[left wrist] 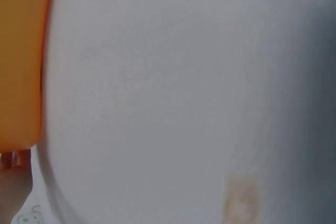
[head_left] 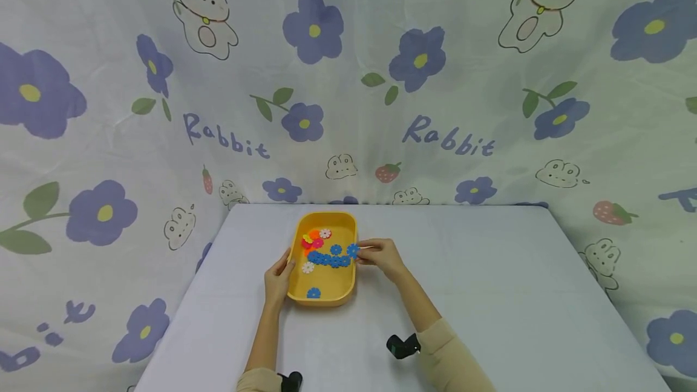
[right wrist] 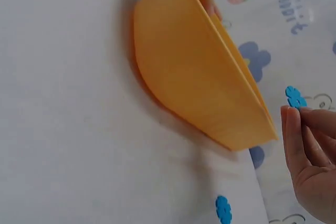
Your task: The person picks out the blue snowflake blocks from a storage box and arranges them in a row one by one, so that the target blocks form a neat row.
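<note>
1. Left hand (head_left: 278, 280): fingers bent around the left side of the yellow plastic tray (head_left: 336, 284), thumb by the rim. The hold probably serves to steady the tray.
2. Right hand (head_left: 380, 256): thumb and fingertips brought together on one blue snowflake disc (head_left: 353, 251), held at the tray's right rim. Pinching its margin leaves most of the disc exposed, presumably for easy placing or joining.
3. Tray contents: a row of blue discs (head_left: 329, 260) crosses the middle; whether they interlock or merely overlap cannot be told. Red, pink, orange, yellow and white discs (head_left: 317, 239) cluster toward the far left, seemingly apart by colour, though a white disc (head_left: 308, 267) lies near the row. A single blue disc (head_left: 313, 293) sits at the near end.
4. Right wrist view: another blue disc (right wrist: 223, 210) appears against the tabletop; its support is unclear.
5. Surface and room: the white tabletop (head_left: 490, 271) meets a pale backdrop cloth (head_left: 359, 65) printed with purple flowers, rabbits, strawberries and the word "Rabbit".
</note>
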`<state>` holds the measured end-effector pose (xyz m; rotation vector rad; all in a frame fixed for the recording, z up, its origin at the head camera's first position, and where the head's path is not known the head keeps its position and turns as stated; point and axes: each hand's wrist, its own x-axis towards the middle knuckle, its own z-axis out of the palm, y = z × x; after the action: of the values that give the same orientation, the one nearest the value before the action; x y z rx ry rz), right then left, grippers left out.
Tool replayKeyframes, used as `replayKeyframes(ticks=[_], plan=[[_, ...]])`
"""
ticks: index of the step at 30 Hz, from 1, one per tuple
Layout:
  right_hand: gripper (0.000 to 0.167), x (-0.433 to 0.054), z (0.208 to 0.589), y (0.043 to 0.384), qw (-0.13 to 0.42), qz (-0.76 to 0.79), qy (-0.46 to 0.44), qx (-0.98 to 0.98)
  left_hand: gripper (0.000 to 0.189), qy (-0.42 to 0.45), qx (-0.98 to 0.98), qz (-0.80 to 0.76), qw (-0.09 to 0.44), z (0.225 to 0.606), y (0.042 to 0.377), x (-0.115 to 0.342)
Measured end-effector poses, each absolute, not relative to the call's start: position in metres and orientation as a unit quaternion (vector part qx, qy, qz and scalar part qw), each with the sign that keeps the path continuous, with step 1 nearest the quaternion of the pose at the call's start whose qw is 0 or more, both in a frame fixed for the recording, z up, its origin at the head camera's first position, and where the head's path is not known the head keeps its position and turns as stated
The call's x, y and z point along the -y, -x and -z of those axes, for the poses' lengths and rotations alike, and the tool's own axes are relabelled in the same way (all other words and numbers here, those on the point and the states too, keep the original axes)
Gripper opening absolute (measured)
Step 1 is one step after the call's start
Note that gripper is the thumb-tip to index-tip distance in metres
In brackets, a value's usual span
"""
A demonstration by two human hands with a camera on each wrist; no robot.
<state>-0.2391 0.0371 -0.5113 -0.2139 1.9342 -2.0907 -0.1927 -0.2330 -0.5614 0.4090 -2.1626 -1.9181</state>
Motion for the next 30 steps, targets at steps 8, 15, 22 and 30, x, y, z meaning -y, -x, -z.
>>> replayKeyframes(ticks=[8, 15, 22, 30], plan=[[0.031, -0.096, 0.524, 0.242, 0.096, 0.714, 0.031, -0.692, 0.044, -0.145, 0.739, 0.65, 0.102, 0.561, 0.19, 0.233], [0.031, -0.135, 0.538, 0.243, 0.068, 0.713, -0.021, -0.698, 0.044, -0.142, 0.74, 0.651, 0.095, 0.561, 0.191, 0.234], [0.026, -0.152, 0.547, 0.238, 0.059, 0.651, -0.097, -0.75, 0.043, -0.143, 0.738, 0.651, 0.103, 0.561, 0.191, 0.233], [0.021, -0.146, 0.558, 0.239, 0.064, 0.615, -0.106, -0.779, 0.043, -0.14, 0.722, 0.67, 0.098, 0.549, 0.187, 0.229]])
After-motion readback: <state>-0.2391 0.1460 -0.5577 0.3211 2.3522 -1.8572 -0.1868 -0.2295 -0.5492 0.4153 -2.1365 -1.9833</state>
